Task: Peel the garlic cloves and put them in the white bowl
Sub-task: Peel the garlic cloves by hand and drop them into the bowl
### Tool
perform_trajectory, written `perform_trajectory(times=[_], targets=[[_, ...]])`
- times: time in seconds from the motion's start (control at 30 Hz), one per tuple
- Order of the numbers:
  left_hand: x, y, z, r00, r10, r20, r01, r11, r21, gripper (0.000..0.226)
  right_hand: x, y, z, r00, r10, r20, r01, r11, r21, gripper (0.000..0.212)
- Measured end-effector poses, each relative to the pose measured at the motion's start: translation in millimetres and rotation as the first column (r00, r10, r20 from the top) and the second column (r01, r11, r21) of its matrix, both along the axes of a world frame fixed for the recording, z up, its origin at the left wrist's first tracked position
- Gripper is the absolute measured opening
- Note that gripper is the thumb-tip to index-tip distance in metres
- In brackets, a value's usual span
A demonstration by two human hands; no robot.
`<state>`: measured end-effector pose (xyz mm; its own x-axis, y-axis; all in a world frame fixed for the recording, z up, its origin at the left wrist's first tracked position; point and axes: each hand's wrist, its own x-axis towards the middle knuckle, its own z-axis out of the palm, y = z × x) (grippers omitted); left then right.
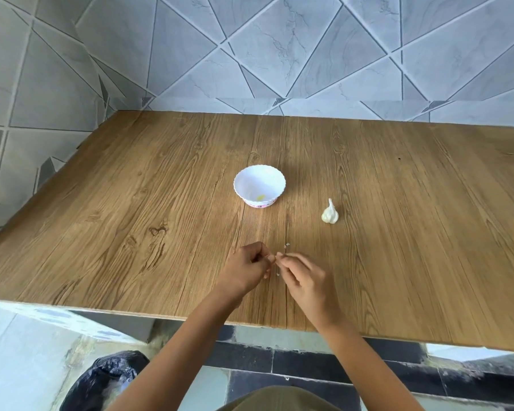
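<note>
Garlic clove [272,258] is pinched between the curled fingertips of left hand [244,269] and right hand [302,280] over the wooden table [131,203], with white bowl [250,185] and garlic bulb [330,215] set beyond.

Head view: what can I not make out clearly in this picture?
Small pale piece pinched between left hand and right hand: head view, fingers hide it; peeled or not, unclear.
Yellowish speck inside white scalloped bowl: too small to identify.
Black plastic bag, bottom left: blurred, cut by the edge.
</note>
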<state>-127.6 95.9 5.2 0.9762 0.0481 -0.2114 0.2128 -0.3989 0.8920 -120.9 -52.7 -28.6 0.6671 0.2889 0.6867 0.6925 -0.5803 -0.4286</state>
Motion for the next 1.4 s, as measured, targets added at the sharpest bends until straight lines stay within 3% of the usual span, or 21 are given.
perform_trajectory(times=[0.07, 0.13, 0.17, 0.23, 0.33, 0.43, 0.53, 0.6, 0.7, 0.83, 0.93, 1.1, 1.17, 1.27, 1.4], targets=[[1, 0, -3, 0.993, -0.014, 0.116, 0.001, 0.993, 0.115, 0.018, -4, 4, 8, 0.939, 0.064, -0.338, 0.036, 0.959, 0.281, 0.008], [1, 0, -3, 0.955, -0.065, 0.291, -0.004, 0.973, 0.23, 0.013, -5, 7, 21, 0.706, 0.265, -0.657, 0.187, 0.825, 0.534, 0.008], [2, 0, -4, 0.921, -0.101, 0.377, -0.002, 0.964, 0.264, 0.01, -4, 7, 27, 0.592, 0.342, -0.73, 0.272, 0.768, 0.58, 0.007], [2, 0, -5, 0.843, -0.181, 0.506, 0.01, 0.947, 0.323, 0.01, 0, 5, 37, 0.423, 0.434, -0.795, 0.389, 0.706, 0.592, 0.006], [5, 0, -6, 0.729, -0.302, 0.615, -0.004, 0.896, 0.444, 0.016, 5, 2, 45, 0.259, 0.519, -0.815, 0.5, 0.65, 0.573, 0.007], [7, 4, -7, 0.677, -0.363, 0.64, -0.004, 0.868, 0.496, 0.007, 7, 1, 49, 0.172, 0.611, -0.773, 0.578, 0.572, 0.582, 0.006], [9, 7, -8, 0.718, -0.271, 0.641, 0.034, 0.934, 0.357, 0.007, 7, 2, 50, 0.147, 0.705, -0.694, 0.646, 0.463, 0.607, 0.006], [8, 8, -4, 0.812, -0.184, 0.554, 0.079, 0.975, 0.208, 0.007, 6, 2, 48, 0.149, 0.733, -0.664, 0.65, 0.433, 0.624, 0.004], [10, 11, 3, 0.936, -0.11, 0.334, 0.126, 0.992, -0.025, 0.007, 3, 3, 42, 0.21, 0.702, -0.681, 0.551, 0.49, 0.675, 0.008], [8, 9, 13, 0.98, -0.052, 0.19, 0.09, 0.976, -0.199, 0.014, -3, 7, 33, 0.494, 0.519, -0.698, 0.314, 0.642, 0.699, 0.012], [7, 7, 17, 0.998, -0.024, 0.052, 0.04, 0.94, -0.338, 0.016, -2, 4, 22, 0.724, 0.375, -0.578, 0.092, 0.778, 0.621, 0.011], [8, 5, 16, 0.984, 0.025, -0.178, -0.111, 0.863, -0.493, 0.014, 5, -1, 15, 0.924, 0.193, -0.331, -0.066, 0.932, 0.357, 0.015], [8, 6, 15, 0.98, 0.017, -0.198, -0.118, 0.852, -0.51, 0.012, 8, -3, 13, 0.934, 0.178, -0.311, -0.074, 0.945, 0.32, 0.005], [9, 11, 17, 0.985, -0.014, -0.172, -0.071, 0.877, -0.475, 0.01, 9, -6, 19, 0.843, 0.264, -0.469, -0.052, 0.907, 0.417, 0.022], [12, 13, 21, 0.988, -0.057, -0.142, -0.01, 0.903, -0.43, 0.007, 10, -6, 23, 0.795, 0.321, -0.515, -0.047, 0.879, 0.474, 0.026]])
